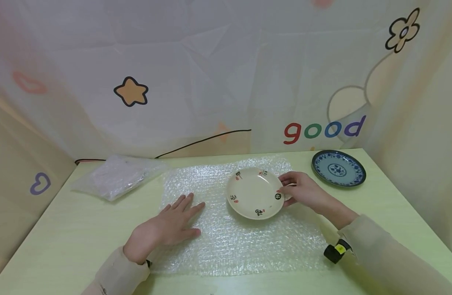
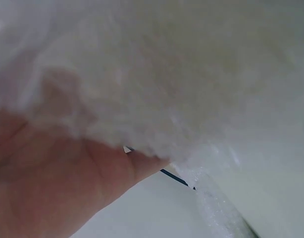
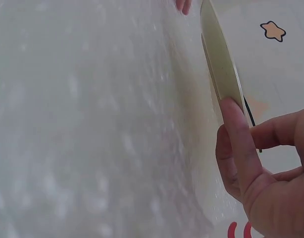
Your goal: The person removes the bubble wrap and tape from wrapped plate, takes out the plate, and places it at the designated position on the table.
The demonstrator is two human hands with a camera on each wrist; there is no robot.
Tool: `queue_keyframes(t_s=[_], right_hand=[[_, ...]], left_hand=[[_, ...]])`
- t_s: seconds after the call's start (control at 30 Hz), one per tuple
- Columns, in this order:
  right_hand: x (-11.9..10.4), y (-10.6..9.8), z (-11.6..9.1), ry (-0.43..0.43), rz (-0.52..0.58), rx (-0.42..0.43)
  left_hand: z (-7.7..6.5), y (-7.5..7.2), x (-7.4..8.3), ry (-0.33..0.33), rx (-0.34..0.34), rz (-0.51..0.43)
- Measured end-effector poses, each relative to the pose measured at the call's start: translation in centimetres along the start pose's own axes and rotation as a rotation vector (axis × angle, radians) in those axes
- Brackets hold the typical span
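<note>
A cream plate (image 1: 253,192) with black and red characters round its rim is over the bubble wrap sheet (image 1: 226,250) in the head view. My right hand (image 1: 307,192) pinches its right edge between thumb and fingers. The right wrist view shows the plate (image 3: 222,54) edge-on, gripped at its near rim by the right hand (image 3: 271,183). On the left part of the bubble wrap rests my left hand (image 1: 170,225), fingers spread and straight. In the left wrist view, blurred plastic partly covers the left hand (image 2: 68,173).
At the back right of the table (image 1: 60,241) lies a blue-patterned plate (image 1: 338,169) with a dark rim. A bubble-wrapped bundle (image 1: 116,176) lies at the back left. Behind the table hangs a printed cloth (image 1: 211,82).
</note>
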State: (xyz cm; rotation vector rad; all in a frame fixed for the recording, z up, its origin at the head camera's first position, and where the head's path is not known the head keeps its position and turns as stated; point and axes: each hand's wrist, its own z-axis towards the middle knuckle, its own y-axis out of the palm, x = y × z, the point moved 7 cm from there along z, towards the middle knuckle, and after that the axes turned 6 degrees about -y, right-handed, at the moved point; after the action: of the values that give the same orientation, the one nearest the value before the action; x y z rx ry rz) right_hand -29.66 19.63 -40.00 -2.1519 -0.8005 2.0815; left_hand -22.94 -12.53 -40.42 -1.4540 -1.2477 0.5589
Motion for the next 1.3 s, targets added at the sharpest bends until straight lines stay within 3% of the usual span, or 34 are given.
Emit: queue_keyframes(t_s=[0.37,0.7,1.3], right_hand=[[0.7,-2.8,-1.0,0.001,0.017,0.067],[1.6,-4.8,-1.9,0.010,0.032,0.054],[3.7,-8.2,-2.9,0.040,0.102,0.155]], left_hand=[[-0.1,-0.1,0.1,0.001,0.001,0.017],[0.2,0.0,0.1,0.026,0.003,0.016],[0.2,0.0,-0.1,0.030,0.016,0.028]])
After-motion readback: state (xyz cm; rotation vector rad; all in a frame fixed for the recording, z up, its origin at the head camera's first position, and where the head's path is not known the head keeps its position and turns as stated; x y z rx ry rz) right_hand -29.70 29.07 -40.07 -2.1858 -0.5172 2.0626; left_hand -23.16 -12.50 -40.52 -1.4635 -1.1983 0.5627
